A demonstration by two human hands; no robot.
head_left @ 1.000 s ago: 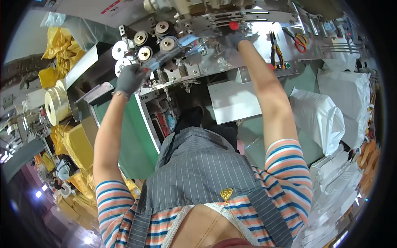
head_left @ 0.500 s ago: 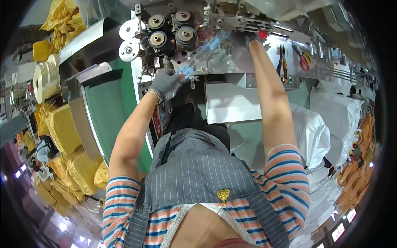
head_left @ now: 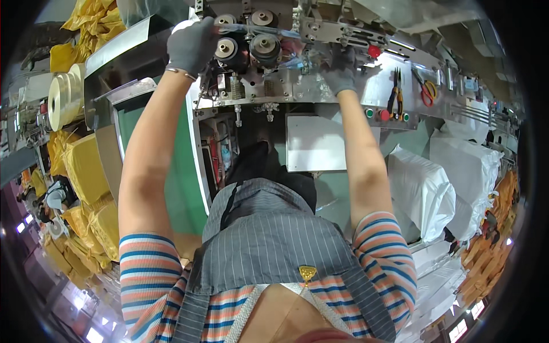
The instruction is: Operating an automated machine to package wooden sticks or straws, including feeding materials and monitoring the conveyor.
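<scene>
My left hand (head_left: 191,44), in a grey glove, is raised to the upper left of a metal machine face and closed on one end of a clear film strip (head_left: 274,31). The strip runs rightward over the black rollers (head_left: 264,47). At its other end my right hand (head_left: 341,75), also grey-gloved, is curled against the metal plate, apparently gripping the strip. Both arms are stretched up and forward in striped sleeves.
Pliers (head_left: 396,87) and red-handled scissors (head_left: 426,91) hang on the panel, above coloured buttons (head_left: 384,115). White sacks (head_left: 423,191) are stacked on the right. On the left are yellow wrapped packages (head_left: 86,168), a pale film roll (head_left: 62,102) and another person (head_left: 55,197).
My left hand has risen from below the rollers to their upper left, carrying the film end up with it. My right hand has stayed at the plate. The view has tilted closer to the machine.
</scene>
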